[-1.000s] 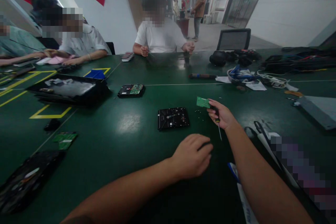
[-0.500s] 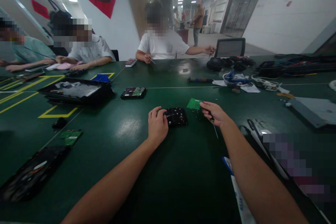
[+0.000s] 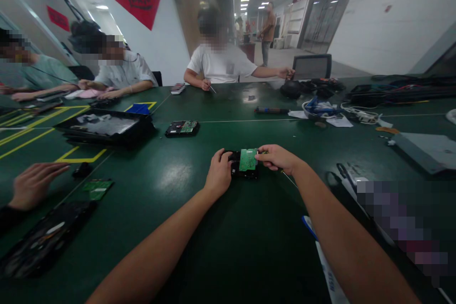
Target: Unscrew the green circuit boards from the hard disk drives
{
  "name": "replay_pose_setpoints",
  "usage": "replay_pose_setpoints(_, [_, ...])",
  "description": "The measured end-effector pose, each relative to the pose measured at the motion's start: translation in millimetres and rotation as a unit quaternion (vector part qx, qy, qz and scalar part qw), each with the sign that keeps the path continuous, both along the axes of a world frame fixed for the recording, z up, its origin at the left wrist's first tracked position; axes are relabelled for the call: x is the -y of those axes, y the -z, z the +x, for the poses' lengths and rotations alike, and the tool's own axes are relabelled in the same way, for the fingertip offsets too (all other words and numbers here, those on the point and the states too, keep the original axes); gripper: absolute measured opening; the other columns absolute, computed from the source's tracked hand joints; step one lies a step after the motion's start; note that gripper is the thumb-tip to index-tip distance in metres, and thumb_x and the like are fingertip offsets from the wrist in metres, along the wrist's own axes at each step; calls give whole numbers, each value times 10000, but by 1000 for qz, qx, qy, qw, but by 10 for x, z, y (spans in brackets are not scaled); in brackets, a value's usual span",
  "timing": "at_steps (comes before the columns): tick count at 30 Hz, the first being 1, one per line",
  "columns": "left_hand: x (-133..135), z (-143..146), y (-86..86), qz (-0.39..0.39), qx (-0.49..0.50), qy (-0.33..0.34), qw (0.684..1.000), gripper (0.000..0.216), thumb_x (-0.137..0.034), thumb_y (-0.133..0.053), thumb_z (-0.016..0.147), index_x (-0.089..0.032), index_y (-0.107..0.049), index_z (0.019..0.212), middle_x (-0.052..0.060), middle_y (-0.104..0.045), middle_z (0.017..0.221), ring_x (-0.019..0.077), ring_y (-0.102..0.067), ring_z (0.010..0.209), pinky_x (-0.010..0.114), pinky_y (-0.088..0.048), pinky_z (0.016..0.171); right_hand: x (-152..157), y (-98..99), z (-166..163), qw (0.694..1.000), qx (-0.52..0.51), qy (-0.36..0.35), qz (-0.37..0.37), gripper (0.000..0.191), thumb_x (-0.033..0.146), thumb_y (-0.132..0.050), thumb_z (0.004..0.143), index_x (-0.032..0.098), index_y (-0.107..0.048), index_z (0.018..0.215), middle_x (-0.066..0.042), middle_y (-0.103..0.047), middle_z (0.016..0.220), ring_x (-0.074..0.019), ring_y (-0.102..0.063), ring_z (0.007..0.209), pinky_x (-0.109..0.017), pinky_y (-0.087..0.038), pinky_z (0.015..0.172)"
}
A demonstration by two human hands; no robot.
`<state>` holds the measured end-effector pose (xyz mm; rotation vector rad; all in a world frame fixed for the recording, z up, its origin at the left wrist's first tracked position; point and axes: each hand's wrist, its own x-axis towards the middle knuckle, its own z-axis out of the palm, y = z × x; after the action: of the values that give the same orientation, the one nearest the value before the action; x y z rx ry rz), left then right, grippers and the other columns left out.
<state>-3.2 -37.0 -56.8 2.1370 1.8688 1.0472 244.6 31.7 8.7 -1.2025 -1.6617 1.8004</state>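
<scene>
A black hard drive (image 3: 238,170) lies on the green table (image 3: 178,175) in front of me. My left hand (image 3: 218,175) grips its left edge, fingers curled over it. My right hand (image 3: 278,157) pinches a small green circuit board (image 3: 247,159) and holds it on top of the drive. The same hand also keeps a thin screwdriver (image 3: 289,179), whose shaft sticks out below the palm toward me.
A second hard drive (image 3: 182,128) and a black tray (image 3: 103,126) lie to the left. Another person's hand (image 3: 33,184) rests at the left edge near a green board (image 3: 97,188). Three people sit across the table. Cables and tools (image 3: 320,104) are piled at the right.
My left hand reached forward from near me and took hold of the drive. My right hand carried the green board leftward onto the drive. Another person's hand came in at the left.
</scene>
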Motion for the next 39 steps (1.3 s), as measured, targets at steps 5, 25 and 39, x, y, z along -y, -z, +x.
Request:
replay_pose_setpoints(5, [75, 31, -43, 28, -15, -6, 999, 336, -192, -451, 1022, -176, -590, 1327, 167, -533, 1427, 309, -501, 1360, 531, -458, 1141, 96, -90, -112, 993, 99, 46, 34, 395, 243, -713, 893, 163, -542, 1240, 37, -572, 666, -78, -452, 501, -195, -298, 432])
replay_pose_setpoints(25, [370, 344, -292, 13, -161, 174, 971, 424, -418, -601, 986, -248, -596, 1374, 114, -577, 1454, 313, -497, 1377, 521, -393, 1166, 24, -136, -59, 935, 248, 105, 233, 144, 256, -631, 913, 207, -710, 1024, -37, -753, 838, -155, -636, 696, -266, -451, 615])
replay_pose_setpoints(39, [283, 731, -378, 19, -206, 67, 976, 437, -482, -622, 946, -204, -622, 1283, 162, -619, 1197, 356, -556, 1148, 534, -466, 986, -154, -86, 332, 878, 366, 105, 291, 169, 277, -712, 882, 211, -759, 1030, -88, -750, 1080, -236, -680, 982, -331, -497, 862])
